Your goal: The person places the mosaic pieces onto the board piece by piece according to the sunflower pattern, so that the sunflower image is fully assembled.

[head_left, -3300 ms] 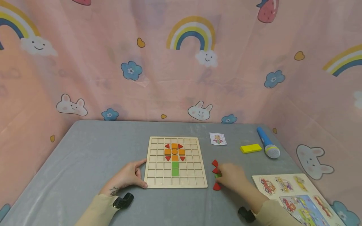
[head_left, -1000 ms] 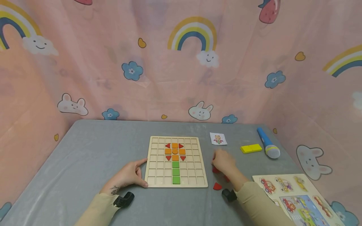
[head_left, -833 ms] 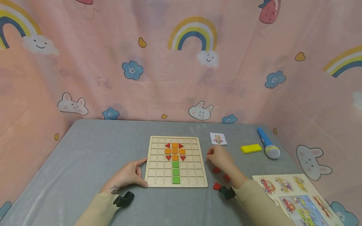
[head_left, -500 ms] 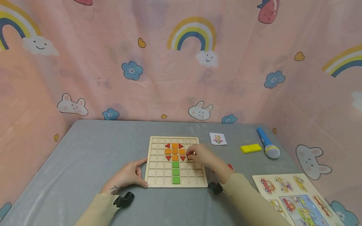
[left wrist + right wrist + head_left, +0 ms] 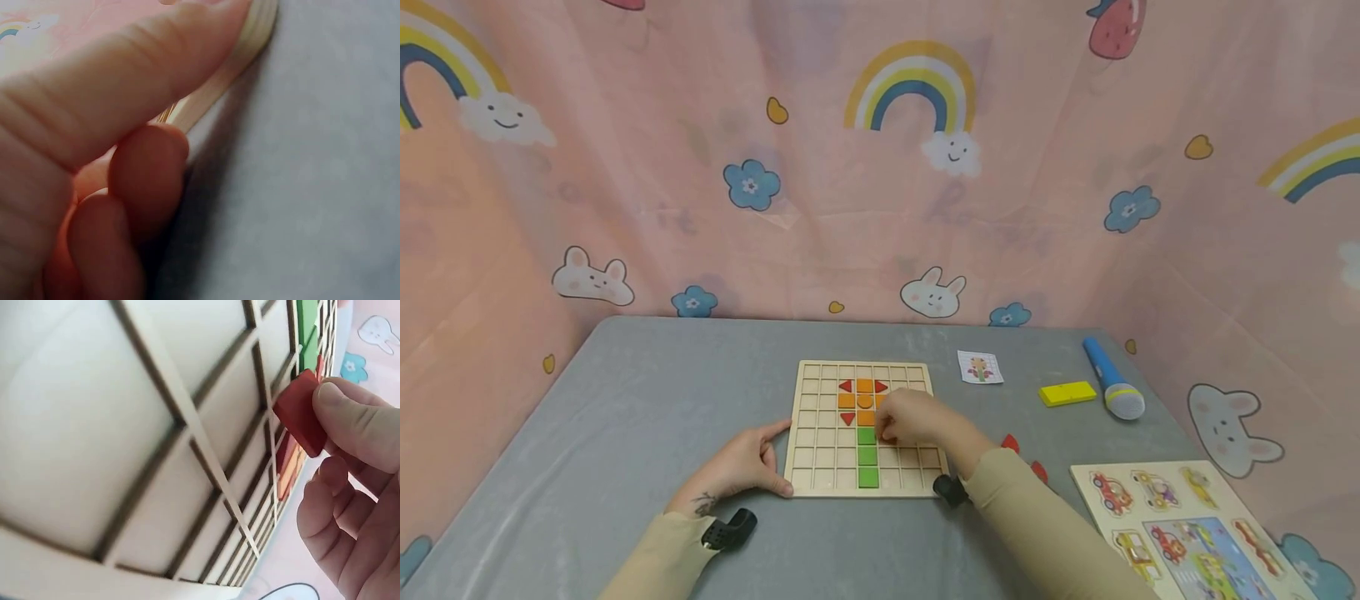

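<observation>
A square wooden grid board (image 5: 820,479) lies on the grey table, with orange, green and red tiles set in its middle columns. My right hand (image 5: 917,418) is over the board just right of the green tile column (image 5: 867,456). In the right wrist view, thumb and fingers pinch a red wooden tile (image 5: 300,412), tilted close over the grid cells; the head view hides it behind the hand. My left hand (image 5: 748,462) rests at the board's left edge, thumb and index finger spread along it. The left wrist view shows the thumb against the board's rim (image 5: 209,103), other fingers bent.
Loose red pieces (image 5: 1039,472) lie right of the board, partly behind the right forearm. Beyond are a small pattern card (image 5: 980,367), a yellow block (image 5: 1067,394) and a blue toy microphone (image 5: 1112,379). A picture puzzle board (image 5: 1157,508) lies at front right.
A third green tile has come into the column's bottom cell. The right hand has since picked up a red tile from the table and moved left over the board. The left hand has stayed put.
</observation>
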`<state>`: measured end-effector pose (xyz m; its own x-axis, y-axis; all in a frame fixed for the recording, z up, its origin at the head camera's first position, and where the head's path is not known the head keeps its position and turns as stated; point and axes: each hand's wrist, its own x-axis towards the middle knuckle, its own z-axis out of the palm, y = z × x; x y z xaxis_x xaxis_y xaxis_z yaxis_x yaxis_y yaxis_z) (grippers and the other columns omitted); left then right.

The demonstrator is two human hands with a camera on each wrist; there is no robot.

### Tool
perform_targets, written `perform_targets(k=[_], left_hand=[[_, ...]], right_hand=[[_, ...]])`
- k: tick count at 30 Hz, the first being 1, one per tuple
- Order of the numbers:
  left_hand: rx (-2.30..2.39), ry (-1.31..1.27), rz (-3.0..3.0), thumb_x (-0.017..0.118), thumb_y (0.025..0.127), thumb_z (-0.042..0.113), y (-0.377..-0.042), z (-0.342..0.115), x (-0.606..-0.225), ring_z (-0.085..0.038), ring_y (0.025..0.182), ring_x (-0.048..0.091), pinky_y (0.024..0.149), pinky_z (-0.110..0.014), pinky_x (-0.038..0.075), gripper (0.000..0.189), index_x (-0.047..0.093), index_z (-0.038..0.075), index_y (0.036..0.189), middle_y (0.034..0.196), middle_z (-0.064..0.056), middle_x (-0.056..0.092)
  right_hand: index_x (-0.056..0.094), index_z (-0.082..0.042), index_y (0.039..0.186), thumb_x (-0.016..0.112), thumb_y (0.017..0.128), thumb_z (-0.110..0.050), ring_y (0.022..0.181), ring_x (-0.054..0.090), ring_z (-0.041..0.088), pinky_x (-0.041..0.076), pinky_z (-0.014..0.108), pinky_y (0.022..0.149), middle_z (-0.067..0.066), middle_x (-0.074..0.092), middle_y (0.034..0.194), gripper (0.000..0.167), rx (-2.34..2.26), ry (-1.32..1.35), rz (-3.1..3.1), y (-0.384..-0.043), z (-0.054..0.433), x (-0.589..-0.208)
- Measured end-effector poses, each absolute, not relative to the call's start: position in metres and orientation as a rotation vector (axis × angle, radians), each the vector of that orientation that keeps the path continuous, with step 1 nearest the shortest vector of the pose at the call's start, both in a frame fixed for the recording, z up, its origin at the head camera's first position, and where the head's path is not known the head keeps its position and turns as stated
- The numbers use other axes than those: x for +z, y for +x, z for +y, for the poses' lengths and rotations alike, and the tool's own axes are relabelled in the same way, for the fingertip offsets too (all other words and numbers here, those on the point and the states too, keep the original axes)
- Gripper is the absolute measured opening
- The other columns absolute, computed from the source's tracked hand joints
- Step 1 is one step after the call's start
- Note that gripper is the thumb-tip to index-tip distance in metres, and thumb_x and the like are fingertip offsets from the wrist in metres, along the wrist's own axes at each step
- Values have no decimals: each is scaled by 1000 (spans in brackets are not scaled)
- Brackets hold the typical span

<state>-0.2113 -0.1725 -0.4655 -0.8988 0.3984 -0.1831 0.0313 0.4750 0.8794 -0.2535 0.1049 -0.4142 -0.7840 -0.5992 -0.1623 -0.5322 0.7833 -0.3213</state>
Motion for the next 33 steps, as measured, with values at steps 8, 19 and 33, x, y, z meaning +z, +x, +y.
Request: perform_targets(k=[8,19,33], left_hand=[[1395,341,2372,89,50,9,-212,-172,-465,-8,45,43,43,-24,33,110,32,1,143,54,-1,54],[1392,335,2374,89,50,9,-212,-172,-464,-8,46,43,43,-24,33,110,32,1,143,54,-1,53],[1399,341,2365,89,50,8,-211,-172,-463,-8,46,42,43,-24,32,109,32,0,142,54,-1,53]], right_hand=[[72,-17,72,70,79,-7,71,53,8,45,27,69,-8,65,75,13,-383,-936,2766,-251,104,-417],[72,-16,74,70,79,-10,76,57,11,46,31,70,-5,65,79,8,-361,-833,2847,-251,109,-420],[72,-17,77,71,79,-11,71,53,9,45,30,69,-7,64,75,7,-343,-808,2814,-246,107,-422]])
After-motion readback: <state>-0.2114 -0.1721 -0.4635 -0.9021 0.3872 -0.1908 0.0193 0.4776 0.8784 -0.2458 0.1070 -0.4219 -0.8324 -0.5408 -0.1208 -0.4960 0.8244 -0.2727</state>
